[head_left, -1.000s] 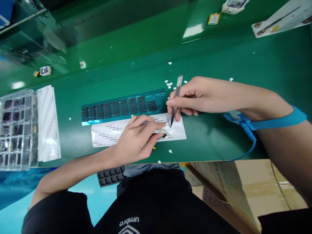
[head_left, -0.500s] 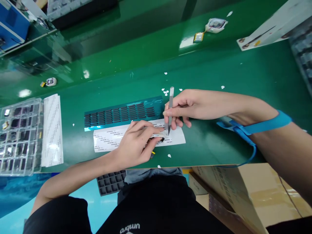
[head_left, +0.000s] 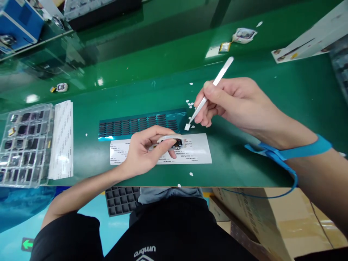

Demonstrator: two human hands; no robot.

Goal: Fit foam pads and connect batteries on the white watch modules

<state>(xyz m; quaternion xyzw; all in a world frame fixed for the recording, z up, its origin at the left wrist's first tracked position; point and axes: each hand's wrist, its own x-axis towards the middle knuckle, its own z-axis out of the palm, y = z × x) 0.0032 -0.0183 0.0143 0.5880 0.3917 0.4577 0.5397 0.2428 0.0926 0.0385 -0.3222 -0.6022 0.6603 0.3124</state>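
Observation:
My left hand (head_left: pixel 148 150) is closed round a small white-cased electronic device (head_left: pixel 178 142), its dark inner parts facing up, just above a white printed adhesive sheet (head_left: pixel 199 148). In my right hand (head_left: pixel 220 98) a pair of metal tweezers (head_left: pixel 202 103) is pinched between thumb and fingers. The tweezer tips grip a small white square piece (head_left: pixel 187 127), up and to the right of the device and apart from it. Behind the white sheet lies a teal sheet (head_left: pixel 176 116) with rows of dark strips.
A clear compartment tray (head_left: pixel 27 145) with dark parts stands at left beside printed sheets (head_left: pixel 63 141). Small white paper bits (head_left: pixel 191 174) dot the green table (head_left: pixel 233 156). Another device with a yellow battery (head_left: pixel 225 47) lies at the back. A blue wrist strap (head_left: pixel 304 148) trails a cord.
My right hand has moved up and away from the device, tweezers now tilted, with a white square piece in their tips. My left hand has turned the device slightly and shifted left.

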